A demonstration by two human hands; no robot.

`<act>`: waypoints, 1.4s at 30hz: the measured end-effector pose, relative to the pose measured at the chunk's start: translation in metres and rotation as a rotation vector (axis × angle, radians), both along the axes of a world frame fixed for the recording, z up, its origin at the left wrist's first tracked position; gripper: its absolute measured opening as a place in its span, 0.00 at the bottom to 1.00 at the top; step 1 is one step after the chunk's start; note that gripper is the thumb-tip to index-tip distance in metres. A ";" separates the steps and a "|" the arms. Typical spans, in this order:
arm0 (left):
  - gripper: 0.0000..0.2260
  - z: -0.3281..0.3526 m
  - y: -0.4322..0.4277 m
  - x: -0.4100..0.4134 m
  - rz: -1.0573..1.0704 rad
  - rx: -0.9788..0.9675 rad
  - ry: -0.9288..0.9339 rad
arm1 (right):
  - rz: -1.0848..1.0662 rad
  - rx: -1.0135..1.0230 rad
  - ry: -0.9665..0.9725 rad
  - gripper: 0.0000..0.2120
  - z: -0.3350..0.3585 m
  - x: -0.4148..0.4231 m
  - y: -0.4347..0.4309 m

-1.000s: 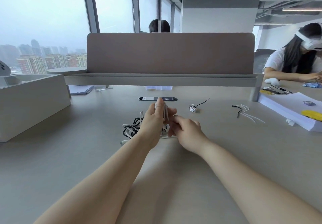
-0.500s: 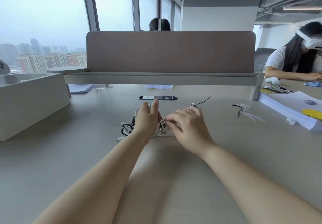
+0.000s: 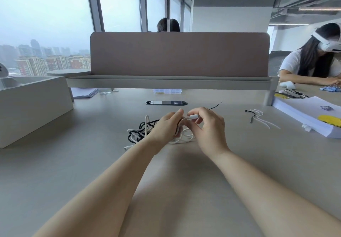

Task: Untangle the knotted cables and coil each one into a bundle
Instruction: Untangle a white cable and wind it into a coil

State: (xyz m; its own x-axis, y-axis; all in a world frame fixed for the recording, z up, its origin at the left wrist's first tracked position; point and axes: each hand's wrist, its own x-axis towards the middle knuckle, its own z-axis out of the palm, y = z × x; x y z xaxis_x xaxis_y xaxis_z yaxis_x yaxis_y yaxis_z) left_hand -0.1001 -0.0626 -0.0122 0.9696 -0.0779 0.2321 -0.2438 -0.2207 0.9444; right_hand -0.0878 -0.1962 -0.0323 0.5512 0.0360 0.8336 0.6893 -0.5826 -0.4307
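A tangle of white cable (image 3: 184,135) and black cable (image 3: 141,129) lies on the grey desk (image 3: 92,163) in front of me. My left hand (image 3: 166,126) grips loops of the white cable, its fingers curled round them. Just to its right, my right hand (image 3: 208,128) pinches the white plug end (image 3: 192,116) of that cable between thumb and fingers, a little above the pile. The black cable spreads out to the left of my left hand. A white plug end (image 3: 127,147) lies on the desk near my left forearm.
A cable port (image 3: 166,102) is set in the desk beyond the hands. White and black cable ties (image 3: 258,116) lie to the right, a paper stack (image 3: 310,115) further right. A grey box (image 3: 31,106) stands left. A divider panel (image 3: 179,54) closes the back; a person works at far right.
My right hand has risen and now pinches the white plug end above the pile. My left hand has shifted slightly and still holds the white loops.
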 end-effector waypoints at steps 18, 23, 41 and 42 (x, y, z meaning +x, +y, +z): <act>0.10 -0.004 0.006 -0.006 -0.196 -0.209 0.114 | 0.353 0.233 0.517 0.12 0.011 -0.006 -0.005; 0.10 -0.008 0.001 -0.003 -0.118 -0.299 0.107 | 0.250 0.201 0.311 0.09 0.010 0.000 -0.007; 0.12 -0.005 -0.010 -0.001 0.012 -0.490 0.132 | -0.188 -0.205 -0.203 0.07 0.003 -0.005 0.004; 0.12 -0.005 -0.010 -0.001 0.016 -0.489 0.128 | -0.204 -0.233 -0.209 0.08 0.002 -0.005 0.004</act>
